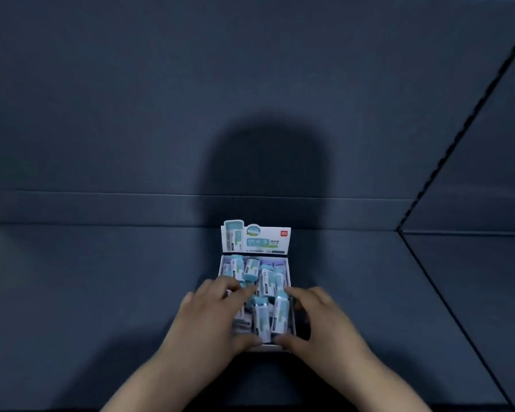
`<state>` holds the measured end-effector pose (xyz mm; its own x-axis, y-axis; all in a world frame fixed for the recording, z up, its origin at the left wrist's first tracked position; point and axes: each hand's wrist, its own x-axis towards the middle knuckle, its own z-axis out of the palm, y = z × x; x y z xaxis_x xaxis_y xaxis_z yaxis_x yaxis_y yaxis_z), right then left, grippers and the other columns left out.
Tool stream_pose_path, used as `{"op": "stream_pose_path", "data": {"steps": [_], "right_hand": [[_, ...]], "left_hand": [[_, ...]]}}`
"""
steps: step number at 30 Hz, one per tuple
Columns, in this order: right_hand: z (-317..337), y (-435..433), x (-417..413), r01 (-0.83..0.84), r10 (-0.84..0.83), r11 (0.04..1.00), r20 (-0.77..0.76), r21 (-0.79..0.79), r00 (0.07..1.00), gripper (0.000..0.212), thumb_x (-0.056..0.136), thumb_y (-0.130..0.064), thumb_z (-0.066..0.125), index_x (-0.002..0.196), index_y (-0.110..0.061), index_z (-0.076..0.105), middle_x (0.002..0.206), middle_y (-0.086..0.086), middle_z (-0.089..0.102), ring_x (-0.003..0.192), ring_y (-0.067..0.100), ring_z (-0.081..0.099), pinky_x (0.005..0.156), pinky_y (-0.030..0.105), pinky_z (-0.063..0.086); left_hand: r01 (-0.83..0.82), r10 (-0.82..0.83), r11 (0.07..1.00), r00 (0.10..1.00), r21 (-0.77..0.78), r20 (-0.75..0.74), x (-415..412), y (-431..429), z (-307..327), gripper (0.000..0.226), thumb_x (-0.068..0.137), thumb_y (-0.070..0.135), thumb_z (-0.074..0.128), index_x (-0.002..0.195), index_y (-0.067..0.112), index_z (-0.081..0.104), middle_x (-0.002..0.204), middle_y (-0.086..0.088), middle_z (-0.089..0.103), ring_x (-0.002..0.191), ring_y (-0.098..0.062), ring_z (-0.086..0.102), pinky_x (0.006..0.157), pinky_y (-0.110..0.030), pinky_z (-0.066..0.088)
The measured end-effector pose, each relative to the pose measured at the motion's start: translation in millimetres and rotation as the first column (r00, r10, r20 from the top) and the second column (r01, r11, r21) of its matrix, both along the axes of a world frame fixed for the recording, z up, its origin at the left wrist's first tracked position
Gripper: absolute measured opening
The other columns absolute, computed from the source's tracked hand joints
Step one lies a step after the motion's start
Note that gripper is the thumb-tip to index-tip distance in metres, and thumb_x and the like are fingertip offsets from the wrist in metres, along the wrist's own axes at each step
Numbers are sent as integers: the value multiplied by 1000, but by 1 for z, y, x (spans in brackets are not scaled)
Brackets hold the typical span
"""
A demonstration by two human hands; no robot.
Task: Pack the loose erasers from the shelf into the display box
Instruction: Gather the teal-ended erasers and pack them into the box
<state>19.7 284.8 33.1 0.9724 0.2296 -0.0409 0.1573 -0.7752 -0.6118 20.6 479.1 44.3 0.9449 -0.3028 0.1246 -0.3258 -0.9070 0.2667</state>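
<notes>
white cardboard display box (pixel 256 239) lower centre on dark shelf (pixel 101 292), heaped with teal-and-white sleeved erasers (pixel 266 282). probably light, stiff, slick; pinch across long sides. left hand (pixel 211 313) fingers flat on pile, right hand (pixel 318 316) fingers cupping box wall.

The scene is dim and bluish, lit from behind the person, whose broad dark shadow (pixel 265 162) falls forward across the matte dark blue-grey shelf (pixel 101 278). The white cardboard display box (pixel 286 239) is the brightest patch, its print soft, and the left hand (pixel 211 310) and right hand (pixel 324 316) are slightly motion-blurred. Straight seams slant and bow towards the frame edges, and a small overexposed spot sits at the left border.
</notes>
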Motion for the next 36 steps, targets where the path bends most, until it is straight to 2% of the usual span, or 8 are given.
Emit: {"op": "stream_pose_path", "data": {"steps": [2,4,10,13,19,24,32,36], "right_hand": [[1,10,-3,58,-58,997,10,-42,998,73,73,-46,70,136,-36,35,117,-16,38,111,4,46,94,16,38],[1,20,-7,129,-129,991,5,-38,992,71,72,-44,71,135,-37,37,113,-16,39,108,4,47,93,18,39],[5,24,-16,208,-209,977,-41,-41,977,74,71,-45,73,135,-42,35,114,-19,40,109,1,46,93,22,42],[6,25,-14,203,-205,978,-41,-53,978,77,70,-49,72,137,-35,36,119,-17,41,111,2,46,96,23,42],[15,20,-1,157,-156,987,26,-44,987,63,77,-54,61,133,-32,43,109,-14,42,106,5,48,93,25,43],[27,23,13,117,-114,992,91,-34,989,49,85,-45,56,131,-28,48,98,-14,42,90,5,50,87,22,44],[31,36,33,45,-40,997,100,-56,994,40,91,-39,51,130,-30,48,105,-14,40,86,3,47,88,22,43],[30,38,40,8,-1,997,93,-76,996,38,92,-39,48,129,-32,49,107,-14,39,89,3,45,90,23,42]], "left_hand": [[66,-67,996,998,-66,-12,4,14,-6,63,66,69,44,115,35,62,101,18,54,91,-8,58,70,-23,38],[129,-128,990,991,-63,29,9,29,-13,58,66,69,40,105,35,66,93,20,55,83,-3,56,63,-20,36],[191,-187,978,981,-87,50,15,47,-7,44,68,57,57,104,33,67,93,19,57,83,-6,59,66,-23,40],[175,-171,980,984,-92,40,21,53,-4,42,76,48,66,115,31,64,103,16,57,96,-10,56,77,-27,35],[73,-66,992,995,-102,74,27,56,6,40,90,38,55,129,32,53,115,12,53,108,-13,48,85,-28,32],[32,-30,999,996,-32,78,33,55,2,39,85,15,61,121,30,62,101,6,61,92,-20,56,72,-30,33],[19,-24,991,999,131,35,46,38,4,68,90,6,39,143,44,20,126,9,41,116,-15,38,88,-26,28],[53,-49,988,998,143,-32,50,38,-1,65,91,10,38,144,43,20,132,11,38,119,-14,38,92,-28,31]]}}
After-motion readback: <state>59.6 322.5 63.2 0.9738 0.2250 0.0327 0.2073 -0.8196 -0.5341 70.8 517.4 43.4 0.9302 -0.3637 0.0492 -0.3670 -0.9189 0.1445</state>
